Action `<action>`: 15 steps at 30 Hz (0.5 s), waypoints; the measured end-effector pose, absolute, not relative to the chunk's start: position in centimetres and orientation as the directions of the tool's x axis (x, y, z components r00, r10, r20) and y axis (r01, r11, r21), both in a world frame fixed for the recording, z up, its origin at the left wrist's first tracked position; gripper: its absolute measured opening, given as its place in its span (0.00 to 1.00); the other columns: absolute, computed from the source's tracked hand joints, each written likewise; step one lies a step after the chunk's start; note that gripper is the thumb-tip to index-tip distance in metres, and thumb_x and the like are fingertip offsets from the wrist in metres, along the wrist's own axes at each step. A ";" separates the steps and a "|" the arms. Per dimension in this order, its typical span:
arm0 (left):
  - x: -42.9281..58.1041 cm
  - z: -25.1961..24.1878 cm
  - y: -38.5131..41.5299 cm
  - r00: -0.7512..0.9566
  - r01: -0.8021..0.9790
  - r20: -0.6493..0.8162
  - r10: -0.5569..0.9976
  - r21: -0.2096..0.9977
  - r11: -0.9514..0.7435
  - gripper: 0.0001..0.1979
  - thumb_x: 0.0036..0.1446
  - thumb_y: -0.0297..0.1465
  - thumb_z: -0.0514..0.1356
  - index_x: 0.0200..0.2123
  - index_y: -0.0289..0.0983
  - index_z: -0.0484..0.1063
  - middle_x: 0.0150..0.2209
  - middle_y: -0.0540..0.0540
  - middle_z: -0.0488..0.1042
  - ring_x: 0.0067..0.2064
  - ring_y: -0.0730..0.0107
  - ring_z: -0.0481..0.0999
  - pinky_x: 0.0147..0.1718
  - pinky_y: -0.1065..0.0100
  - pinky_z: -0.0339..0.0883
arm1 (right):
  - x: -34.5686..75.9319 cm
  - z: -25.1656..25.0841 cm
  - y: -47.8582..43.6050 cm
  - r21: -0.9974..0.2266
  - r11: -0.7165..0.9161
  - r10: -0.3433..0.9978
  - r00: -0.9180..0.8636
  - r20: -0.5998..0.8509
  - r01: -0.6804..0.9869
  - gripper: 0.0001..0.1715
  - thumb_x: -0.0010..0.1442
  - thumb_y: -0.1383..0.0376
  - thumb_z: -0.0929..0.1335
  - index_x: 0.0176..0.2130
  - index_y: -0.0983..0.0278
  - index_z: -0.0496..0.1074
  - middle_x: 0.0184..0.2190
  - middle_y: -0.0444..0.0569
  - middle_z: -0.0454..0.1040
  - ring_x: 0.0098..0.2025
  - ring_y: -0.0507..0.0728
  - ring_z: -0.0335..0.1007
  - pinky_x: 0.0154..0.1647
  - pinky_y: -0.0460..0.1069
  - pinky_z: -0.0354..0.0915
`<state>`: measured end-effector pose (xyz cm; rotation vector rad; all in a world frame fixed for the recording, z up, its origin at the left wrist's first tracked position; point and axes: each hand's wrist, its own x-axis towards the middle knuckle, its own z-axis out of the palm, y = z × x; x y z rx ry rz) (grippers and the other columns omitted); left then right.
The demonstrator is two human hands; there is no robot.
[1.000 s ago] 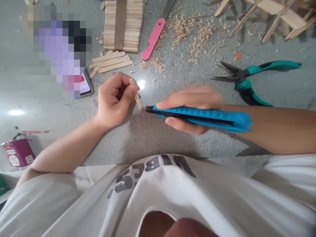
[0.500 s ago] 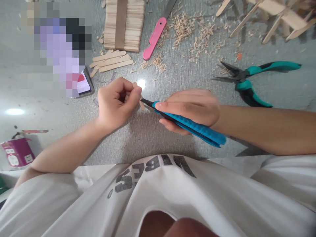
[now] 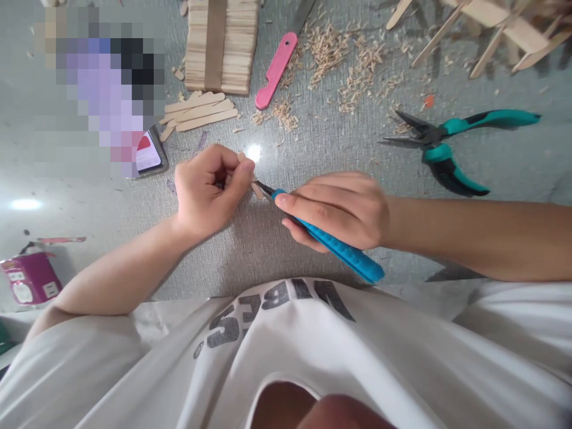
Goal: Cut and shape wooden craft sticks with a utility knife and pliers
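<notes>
My left hand (image 3: 210, 193) is closed, pinching a short wooden craft stick (image 3: 258, 190) between thumb and fingers. Most of that stick is hidden; one end shows below the thumb and a bit above it. Wrapped round a blue utility knife (image 3: 342, 250), my right hand (image 3: 342, 205) has its thumb near the front of the handle. The knife's dark tip meets the stick just beside my left thumb. Both hands are just above the grey textured table (image 3: 268, 256).
Beyond my hands lie loose craft sticks (image 3: 208, 110), a banded stick bundle (image 3: 241, 47), a pink-handled blade (image 3: 277, 68) and wood shavings (image 3: 330, 56). Teal pliers (image 3: 435, 140) rest at right, below a stick structure (image 3: 504, 27). A phone (image 3: 149, 158) and a purple box (image 3: 33, 280) are at left.
The knife has rolled in my right hand and its back end has swung down and left. My left hand keeps its pinch on the stick, almost in place.
</notes>
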<state>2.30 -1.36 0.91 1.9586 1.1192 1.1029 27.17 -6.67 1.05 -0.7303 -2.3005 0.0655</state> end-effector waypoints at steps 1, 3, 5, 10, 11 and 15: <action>2.3 0.9 -1.3 0.292 0.374 0.364 0.884 0.807 -0.456 0.21 0.72 0.46 0.67 0.30 0.40 0.73 0.24 0.53 0.72 0.22 0.79 0.65 0.21 0.70 0.56 | 27.2 1.1 -6.8 -0.268 0.831 0.540 -0.587 0.603 0.488 0.23 0.74 0.64 0.70 0.65 0.60 0.66 0.39 0.46 0.86 0.35 0.55 0.83 0.38 0.50 0.82; 2.2 0.9 -1.3 0.298 0.388 0.374 0.878 0.793 -0.469 0.21 0.72 0.46 0.67 0.30 0.40 0.73 0.23 0.53 0.71 0.22 0.79 0.65 0.21 0.70 0.56 | 27.2 1.3 -6.9 -0.302 0.818 0.565 -0.582 0.585 0.491 0.23 0.74 0.64 0.70 0.65 0.60 0.66 0.40 0.46 0.86 0.36 0.55 0.84 0.40 0.50 0.83; 2.2 0.8 -1.2 0.306 0.392 0.378 0.874 0.787 -0.477 0.20 0.72 0.44 0.66 0.30 0.40 0.73 0.22 0.53 0.71 0.22 0.78 0.65 0.21 0.70 0.57 | 27.1 1.6 -6.8 -0.328 0.806 0.584 -0.572 0.575 0.493 0.21 0.74 0.64 0.69 0.63 0.59 0.67 0.41 0.46 0.86 0.37 0.56 0.85 0.40 0.50 0.83; 2.1 0.7 -1.2 0.320 0.369 0.348 0.882 0.811 -0.453 0.18 0.71 0.43 0.67 0.30 0.40 0.74 0.22 0.53 0.71 0.22 0.77 0.67 0.21 0.70 0.57 | 26.9 2.5 -6.7 -0.430 0.766 0.642 -0.532 0.553 0.477 0.17 0.73 0.64 0.69 0.60 0.57 0.70 0.35 0.43 0.84 0.33 0.56 0.84 0.36 0.50 0.81; 2.1 0.7 -1.3 0.326 0.368 0.335 0.884 0.817 -0.445 0.18 0.71 0.43 0.67 0.30 0.40 0.74 0.22 0.53 0.71 0.22 0.77 0.67 0.21 0.69 0.57 | 26.9 2.6 -6.7 -0.443 0.761 0.648 -0.529 0.548 0.473 0.17 0.73 0.64 0.68 0.59 0.57 0.70 0.35 0.43 0.84 0.32 0.56 0.83 0.35 0.50 0.80; 2.0 0.9 -1.3 0.349 0.373 0.310 0.884 0.820 -0.435 0.18 0.71 0.42 0.67 0.30 0.40 0.73 0.21 0.52 0.70 0.22 0.76 0.66 0.21 0.68 0.57 | 26.9 2.7 -6.7 -0.510 0.722 0.691 -0.525 0.497 0.468 0.16 0.73 0.64 0.68 0.58 0.55 0.72 0.36 0.43 0.85 0.33 0.56 0.85 0.39 0.51 0.82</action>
